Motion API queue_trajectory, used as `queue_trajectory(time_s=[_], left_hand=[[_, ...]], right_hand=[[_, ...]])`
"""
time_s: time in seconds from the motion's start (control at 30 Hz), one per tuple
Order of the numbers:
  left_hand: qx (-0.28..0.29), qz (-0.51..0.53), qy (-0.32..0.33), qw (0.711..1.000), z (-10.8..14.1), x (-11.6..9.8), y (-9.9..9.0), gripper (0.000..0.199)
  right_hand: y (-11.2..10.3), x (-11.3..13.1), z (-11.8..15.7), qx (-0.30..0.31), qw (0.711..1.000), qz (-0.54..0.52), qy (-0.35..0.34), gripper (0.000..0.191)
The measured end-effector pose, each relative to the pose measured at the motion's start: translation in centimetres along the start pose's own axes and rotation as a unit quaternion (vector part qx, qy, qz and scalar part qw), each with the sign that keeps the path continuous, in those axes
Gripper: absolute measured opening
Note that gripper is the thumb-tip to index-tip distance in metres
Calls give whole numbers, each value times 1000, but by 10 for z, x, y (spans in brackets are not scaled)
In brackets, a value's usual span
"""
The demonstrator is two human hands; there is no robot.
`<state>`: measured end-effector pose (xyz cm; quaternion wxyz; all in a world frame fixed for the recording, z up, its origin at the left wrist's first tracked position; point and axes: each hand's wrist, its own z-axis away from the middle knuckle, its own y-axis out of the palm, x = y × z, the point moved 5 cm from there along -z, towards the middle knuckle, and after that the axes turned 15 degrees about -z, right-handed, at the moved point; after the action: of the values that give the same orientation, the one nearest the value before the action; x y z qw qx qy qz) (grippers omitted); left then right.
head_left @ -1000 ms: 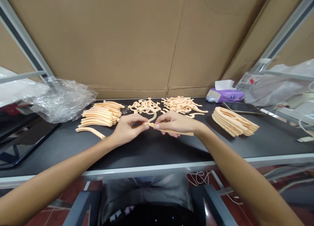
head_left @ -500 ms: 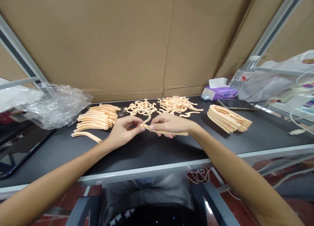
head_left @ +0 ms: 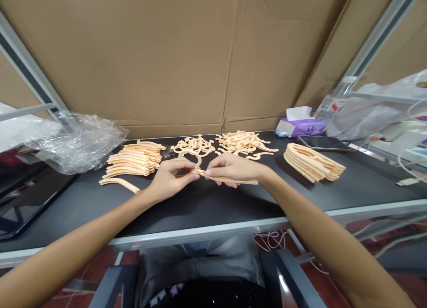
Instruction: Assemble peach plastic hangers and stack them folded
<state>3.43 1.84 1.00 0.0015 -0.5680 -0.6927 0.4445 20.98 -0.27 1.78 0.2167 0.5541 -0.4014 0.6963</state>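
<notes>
One pale hanger [head_left: 200,172] is spanning the left hand [head_left: 170,176] and right hand [head_left: 235,168] over the black table [head_left: 207,210], its curved hook [head_left: 199,160] standing between them. The left thumb and forefinger are pinching close by the hook's base; the right fingers are clamping the long bar [head_left: 247,182], whose end is poking out past the palm. The piece is looking light, stiff and smooth, probably plastic, so the hook's base is likely needing a close, gentle pinch, while the flat bar is offering a firmer hold. Loose bars [head_left: 133,161] are lying at the left, a stack of hangers [head_left: 312,164] at the right.
</notes>
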Motion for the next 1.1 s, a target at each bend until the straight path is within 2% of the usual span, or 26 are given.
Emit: queue_trajectory(time_s=[0.27,0.5,0.83,1.1], left_hand=[[-6,-42,59,997,0,-4,-1,12],[27,-41,80,996,0,-6,-1,15],[33,-72,86,993,-1,-13,-3,21],[16,-76,107,991,2,-18,-5,20]], right_hand=[[0,-3,-1,7,1000,23,7,32],[0,-1,0,11,999,34,5,32],[4,1,0,15,999,33,-6,31],[9,6,2,21,999,19,-27,33]])
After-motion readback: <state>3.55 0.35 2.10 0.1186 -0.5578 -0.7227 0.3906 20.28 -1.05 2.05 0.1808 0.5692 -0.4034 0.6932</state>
